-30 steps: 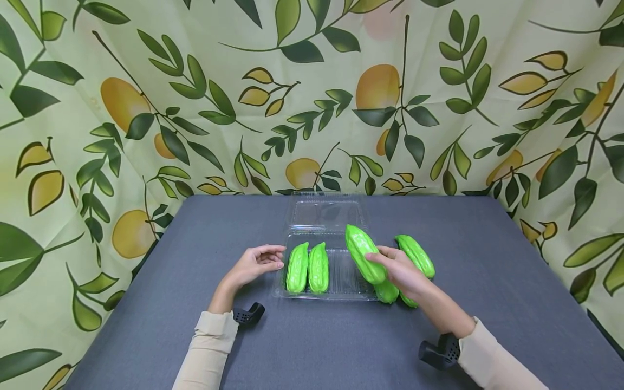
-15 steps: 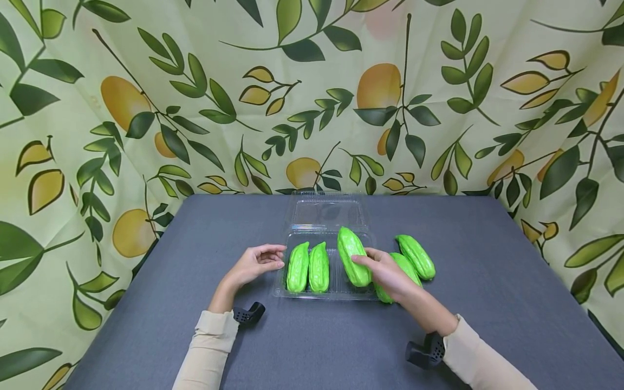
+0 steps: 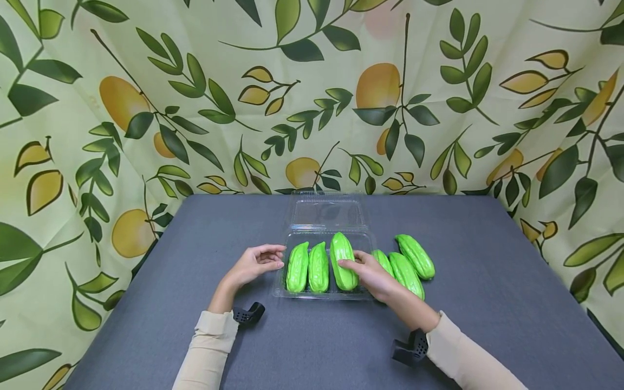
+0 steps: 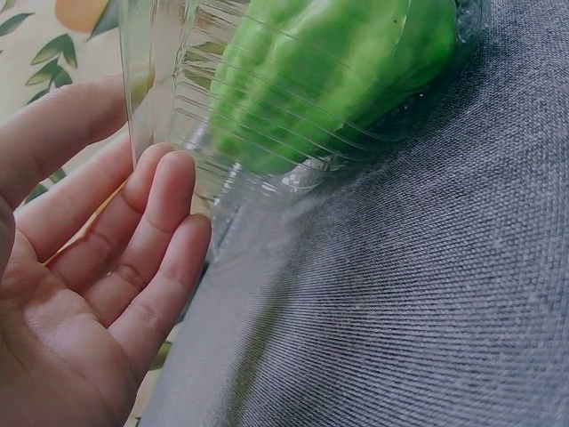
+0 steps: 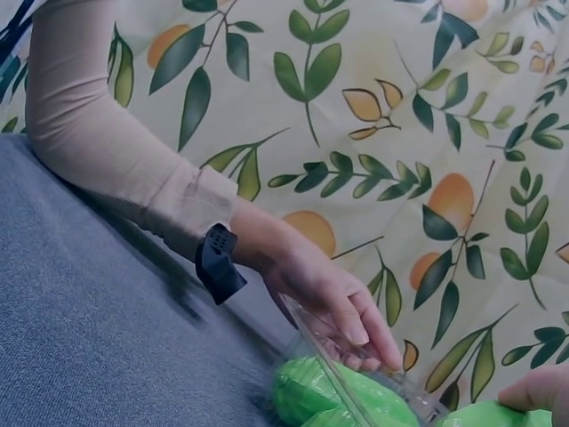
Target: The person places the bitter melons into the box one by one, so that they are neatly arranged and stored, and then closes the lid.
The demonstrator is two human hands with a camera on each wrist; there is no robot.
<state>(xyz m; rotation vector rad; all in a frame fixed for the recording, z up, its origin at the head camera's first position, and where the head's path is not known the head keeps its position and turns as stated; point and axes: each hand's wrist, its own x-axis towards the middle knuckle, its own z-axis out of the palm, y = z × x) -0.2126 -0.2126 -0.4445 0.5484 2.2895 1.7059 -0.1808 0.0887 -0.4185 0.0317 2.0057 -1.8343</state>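
Note:
A clear plastic box [image 3: 358, 295] stands on the table, its lid [image 3: 327, 211] folded back. Two bumpy green bitter melons [image 3: 298, 268] lie side by side in its left part. My right hand [image 3: 375, 275] pinches another bitter melon [image 3: 343, 261] between thumb and fingers, over the box just right of those two. The melon's stem end points away from me; whether it touches the box floor is unclear. At the box's left wall, my left hand [image 3: 257, 264] has relaxed fingers; in the left wrist view its fingertips [image 4: 175, 169] are at the clear wall.
Three more bitter melons [image 3: 414, 256] lie to the right of the box, the nearest partly hidden by my right hand. A dark grey cloth [image 3: 219, 216] covers the table. A leaf-and-fruit patterned curtain [image 3: 312, 97] hangs behind and at both sides.
My right hand has carried the bitter melon left and lower, next to the two in the box. It has turned more upright in view. The left hand has stayed still.

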